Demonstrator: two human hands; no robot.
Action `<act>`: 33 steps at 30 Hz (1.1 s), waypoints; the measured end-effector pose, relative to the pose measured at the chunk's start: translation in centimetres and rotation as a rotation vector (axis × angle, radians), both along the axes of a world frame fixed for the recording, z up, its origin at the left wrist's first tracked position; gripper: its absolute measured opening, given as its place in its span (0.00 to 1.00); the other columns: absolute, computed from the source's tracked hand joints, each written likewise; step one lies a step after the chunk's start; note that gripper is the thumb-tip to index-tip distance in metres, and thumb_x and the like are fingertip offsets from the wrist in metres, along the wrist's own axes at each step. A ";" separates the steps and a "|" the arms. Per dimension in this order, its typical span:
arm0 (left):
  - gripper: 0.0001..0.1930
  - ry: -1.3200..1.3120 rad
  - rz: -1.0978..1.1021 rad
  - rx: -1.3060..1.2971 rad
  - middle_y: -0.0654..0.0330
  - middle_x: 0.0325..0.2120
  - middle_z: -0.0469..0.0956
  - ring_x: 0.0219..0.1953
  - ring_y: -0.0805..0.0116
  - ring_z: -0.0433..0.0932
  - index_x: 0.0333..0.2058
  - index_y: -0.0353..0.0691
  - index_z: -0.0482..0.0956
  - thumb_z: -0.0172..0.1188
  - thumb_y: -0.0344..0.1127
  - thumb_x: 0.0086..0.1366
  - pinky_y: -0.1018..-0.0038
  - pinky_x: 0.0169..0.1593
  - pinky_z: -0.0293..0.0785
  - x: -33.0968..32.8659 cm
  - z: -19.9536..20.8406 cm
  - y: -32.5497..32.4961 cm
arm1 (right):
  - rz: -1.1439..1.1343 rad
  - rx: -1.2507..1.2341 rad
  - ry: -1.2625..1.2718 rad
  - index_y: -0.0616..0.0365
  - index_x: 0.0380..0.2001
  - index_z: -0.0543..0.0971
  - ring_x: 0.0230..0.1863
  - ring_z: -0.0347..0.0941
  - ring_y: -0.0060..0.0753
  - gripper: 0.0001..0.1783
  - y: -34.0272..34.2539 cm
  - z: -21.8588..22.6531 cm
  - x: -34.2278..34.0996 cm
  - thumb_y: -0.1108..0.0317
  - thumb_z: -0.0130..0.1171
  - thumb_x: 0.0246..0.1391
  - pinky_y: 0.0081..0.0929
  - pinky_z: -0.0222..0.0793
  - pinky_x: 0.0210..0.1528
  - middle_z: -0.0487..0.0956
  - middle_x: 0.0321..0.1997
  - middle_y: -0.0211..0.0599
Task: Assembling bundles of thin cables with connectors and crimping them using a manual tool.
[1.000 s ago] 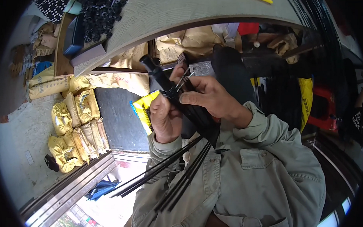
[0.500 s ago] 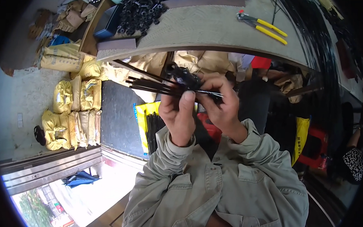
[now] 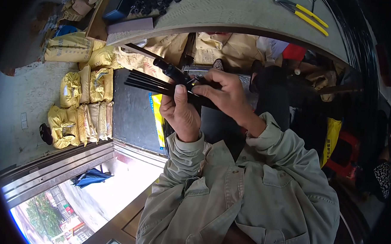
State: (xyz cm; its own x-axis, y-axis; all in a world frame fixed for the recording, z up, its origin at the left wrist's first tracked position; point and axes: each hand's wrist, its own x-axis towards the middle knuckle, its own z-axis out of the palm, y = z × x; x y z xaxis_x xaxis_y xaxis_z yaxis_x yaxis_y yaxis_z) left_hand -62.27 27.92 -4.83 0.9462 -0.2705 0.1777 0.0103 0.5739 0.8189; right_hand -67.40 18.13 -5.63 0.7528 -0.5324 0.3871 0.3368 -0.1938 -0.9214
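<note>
My left hand is closed around a bundle of thin black rods, its thumb pressed on top. The rods fan out toward the left. Lying slantwise above them is a black tube-like part, its rounded end pointing up and left. My right hand pinches at the lower right end of this part, close to my left thumb. A small shiny spot shows between the two hands. The fingers cover the rods' right ends and the joint there.
Ahead is a workbench with yellow-handled pliers, a heap of small black parts and a blue box. Long black strands hang at the right. Yellow sacks are stacked left; a red stool stands right.
Both hands have shifted slightly left in view. The tube-like part now points up and left. The rods' silver ends, seen earlier at the right fingers, are hidden. The bench sits higher in view.
</note>
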 end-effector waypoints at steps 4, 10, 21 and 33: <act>0.16 -0.029 0.063 0.044 0.54 0.36 0.75 0.36 0.70 0.74 0.45 0.27 0.69 0.56 0.30 0.60 0.77 0.42 0.70 -0.7 0.1 -0.4 | 0.199 0.152 0.113 0.66 0.30 0.77 0.27 0.66 0.12 0.10 -0.5 0.1 0.0 0.72 0.64 0.43 0.14 0.62 0.27 0.75 0.23 0.28; 0.18 -0.162 0.066 0.154 0.54 0.36 0.75 0.35 0.71 0.73 0.45 0.27 0.68 0.55 0.34 0.61 0.77 0.42 0.70 -1.4 -0.3 -0.8 | 0.095 0.334 -0.005 0.64 0.27 0.73 0.28 0.64 0.11 0.10 1.0 -1.1 1.1 0.73 0.64 0.43 0.13 0.62 0.28 0.71 0.26 0.24; 0.19 0.136 -0.165 0.032 0.54 0.37 0.74 0.36 0.68 0.74 0.43 0.34 0.70 0.62 0.33 0.54 0.73 0.43 0.70 0.5 0.1 1.0 | 0.166 0.330 -0.023 0.63 0.28 0.74 0.29 0.67 0.17 0.14 0.8 -1.7 0.1 0.68 0.66 0.41 0.18 0.64 0.29 0.73 0.25 0.29; 0.20 0.186 -0.214 0.064 0.56 0.35 0.75 0.38 0.67 0.74 0.43 0.37 0.70 0.64 0.33 0.52 0.71 0.45 0.71 0.9 -0.8 1.8 | 0.143 0.292 -0.067 0.64 0.25 0.75 0.28 0.67 0.15 0.11 0.7 -2.2 0.0 0.70 0.66 0.41 0.15 0.64 0.28 0.74 0.26 0.29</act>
